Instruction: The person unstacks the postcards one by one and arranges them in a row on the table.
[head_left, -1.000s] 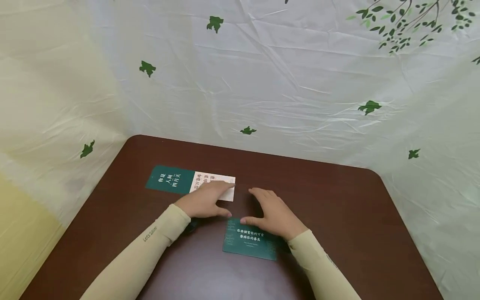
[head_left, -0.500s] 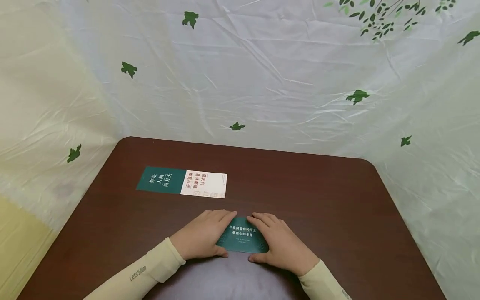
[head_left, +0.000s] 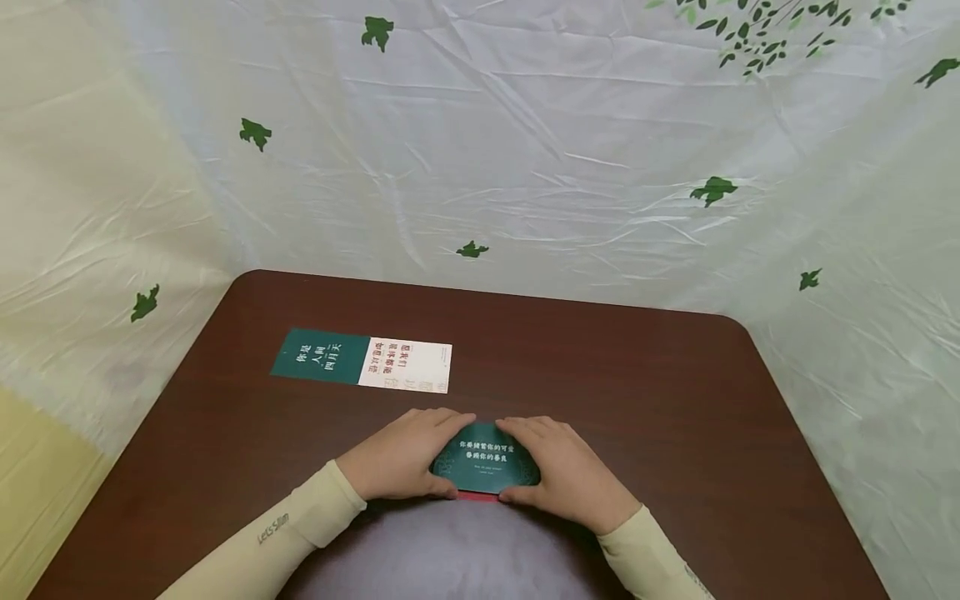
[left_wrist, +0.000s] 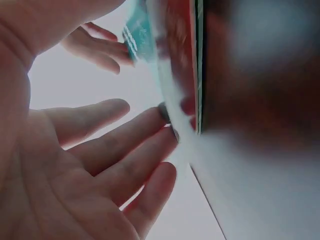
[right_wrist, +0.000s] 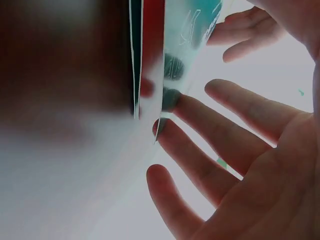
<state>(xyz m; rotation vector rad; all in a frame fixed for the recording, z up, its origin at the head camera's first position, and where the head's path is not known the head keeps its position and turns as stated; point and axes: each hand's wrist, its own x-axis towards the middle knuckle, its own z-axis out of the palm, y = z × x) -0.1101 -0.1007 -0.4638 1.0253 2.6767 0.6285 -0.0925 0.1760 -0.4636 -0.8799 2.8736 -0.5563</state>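
Note:
In the head view, a dark green card [head_left: 486, 475] printed with white Chinese writing lies between both hands near the front of the table. A red strip [head_left: 477, 497] shows under its near edge. My left hand [head_left: 397, 458] holds the left side, thumb at the near edge and fingers at the far one. From the right, my right hand [head_left: 566, 471] grips it the same way. Layered card edges, including a red card [left_wrist: 180, 45], appear in the left wrist view. The right wrist view also shows red [right_wrist: 152, 30] between green layers, with fingertips touching the edges.
Farther back on the left, a green card [head_left: 288, 360] with white writing and a white card [head_left: 427, 362] with red writing lie end to end on the brown table [head_left: 637, 400]. A white curtain [head_left: 525, 183] with green leaf prints rises behind the table.
Both hands came down and toward the front from farther back, closing on the green card's sides. The card now sits slightly higher in view, and red shows beneath it.

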